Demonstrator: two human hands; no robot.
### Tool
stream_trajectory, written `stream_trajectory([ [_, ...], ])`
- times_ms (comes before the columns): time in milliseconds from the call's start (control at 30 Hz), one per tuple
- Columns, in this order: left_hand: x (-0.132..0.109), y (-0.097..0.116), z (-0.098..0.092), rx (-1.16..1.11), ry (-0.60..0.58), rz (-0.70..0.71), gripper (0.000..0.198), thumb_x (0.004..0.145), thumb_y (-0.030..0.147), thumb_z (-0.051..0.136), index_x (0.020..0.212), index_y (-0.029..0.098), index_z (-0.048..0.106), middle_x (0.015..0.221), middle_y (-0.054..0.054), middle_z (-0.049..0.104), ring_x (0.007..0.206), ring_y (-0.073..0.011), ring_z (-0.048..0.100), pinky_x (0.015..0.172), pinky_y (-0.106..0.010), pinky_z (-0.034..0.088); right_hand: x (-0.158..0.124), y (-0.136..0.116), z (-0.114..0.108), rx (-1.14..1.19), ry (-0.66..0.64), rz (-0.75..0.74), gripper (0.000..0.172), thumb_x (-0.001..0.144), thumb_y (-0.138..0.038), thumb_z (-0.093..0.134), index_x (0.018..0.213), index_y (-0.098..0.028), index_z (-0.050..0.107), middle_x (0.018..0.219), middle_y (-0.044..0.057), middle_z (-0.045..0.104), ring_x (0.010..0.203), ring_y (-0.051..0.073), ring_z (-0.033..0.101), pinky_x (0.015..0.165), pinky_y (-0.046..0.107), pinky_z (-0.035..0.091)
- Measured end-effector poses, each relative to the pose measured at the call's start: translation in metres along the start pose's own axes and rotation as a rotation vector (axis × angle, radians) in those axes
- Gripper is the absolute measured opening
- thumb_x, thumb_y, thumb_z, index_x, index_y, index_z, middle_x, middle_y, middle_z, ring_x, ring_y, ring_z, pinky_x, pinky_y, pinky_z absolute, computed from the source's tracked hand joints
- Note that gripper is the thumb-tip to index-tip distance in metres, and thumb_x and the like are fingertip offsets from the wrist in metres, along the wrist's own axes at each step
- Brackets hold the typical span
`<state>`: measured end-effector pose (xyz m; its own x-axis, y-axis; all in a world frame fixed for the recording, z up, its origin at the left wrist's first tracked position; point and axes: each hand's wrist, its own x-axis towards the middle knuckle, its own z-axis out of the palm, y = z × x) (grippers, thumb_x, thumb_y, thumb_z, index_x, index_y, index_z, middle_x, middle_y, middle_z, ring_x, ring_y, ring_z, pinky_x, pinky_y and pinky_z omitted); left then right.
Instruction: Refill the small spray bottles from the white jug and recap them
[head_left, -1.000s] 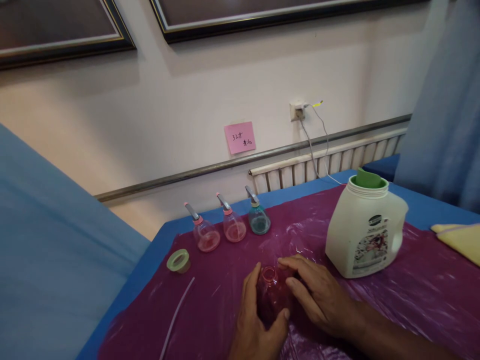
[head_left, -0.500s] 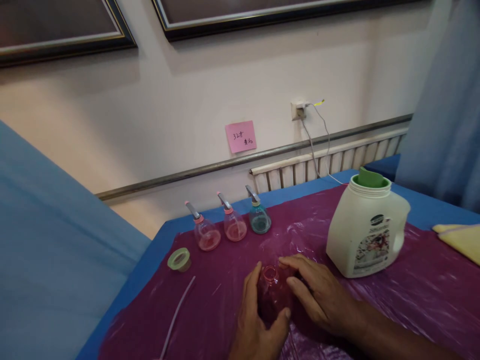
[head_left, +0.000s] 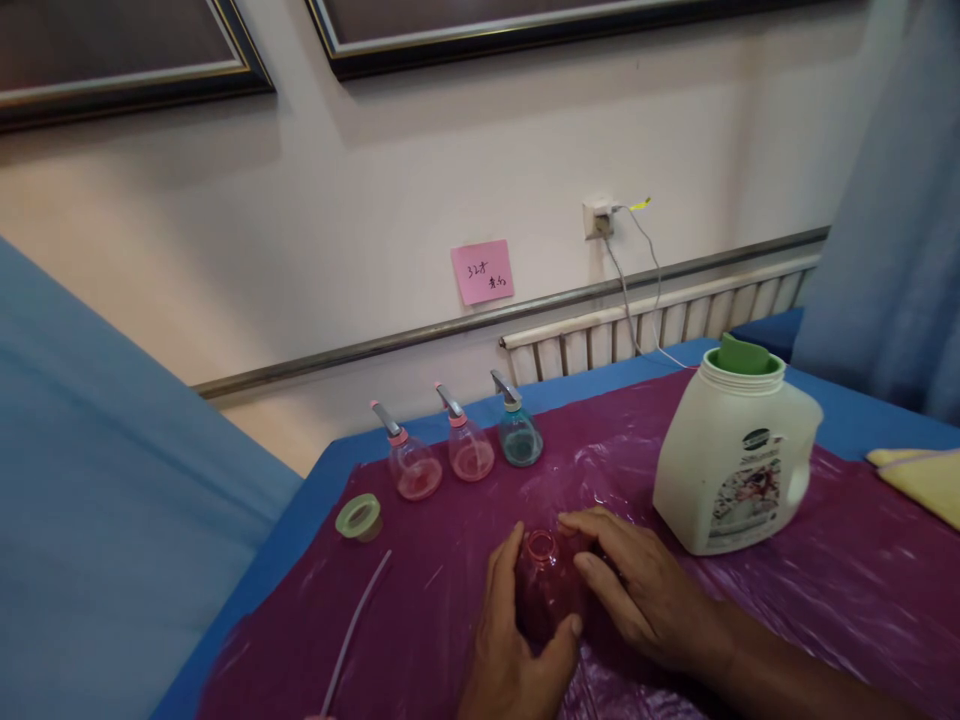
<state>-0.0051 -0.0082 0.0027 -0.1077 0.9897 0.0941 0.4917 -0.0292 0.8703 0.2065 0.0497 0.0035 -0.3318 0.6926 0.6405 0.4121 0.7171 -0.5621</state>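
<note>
A small open pink glass bottle (head_left: 544, 585) stands on the purple plastic sheet (head_left: 450, 620) near the table's front. My left hand (head_left: 506, 650) wraps round its left side, thumb under its base edge. My right hand (head_left: 637, 590) lies against its right side with fingers curled on it. Behind, a white detergent jug (head_left: 739, 460) with an open green spout stands at the right. Its green cap (head_left: 358, 517) lies at the left.
Three small pump bottles, two pink (head_left: 411, 468) (head_left: 469, 450) and one teal (head_left: 519, 437), stand in a row at the back. A thin tube (head_left: 356, 630) lies front left. A yellow cloth (head_left: 919, 480) is at the right edge. Blue cover borders the sheet.
</note>
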Motion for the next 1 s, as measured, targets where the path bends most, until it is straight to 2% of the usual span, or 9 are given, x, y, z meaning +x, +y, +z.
stream_trajectory([
  [1000,0.0008,-0.0043,0.0026,-0.004,0.01,0.016,0.092,0.087,0.034,0.079,0.172,0.025,0.047,0.176,-0.015,0.052,0.165,-0.0366,0.05,0.139,-0.056,0.037,0.0014,-0.0015,-0.0011,0.022,-0.017,0.018,0.035,0.114,-0.026,0.054,0.146,-0.02,0.067,0.134,0.015,0.082,0.122,0.025,0.081,0.104,0.04,0.067],
])
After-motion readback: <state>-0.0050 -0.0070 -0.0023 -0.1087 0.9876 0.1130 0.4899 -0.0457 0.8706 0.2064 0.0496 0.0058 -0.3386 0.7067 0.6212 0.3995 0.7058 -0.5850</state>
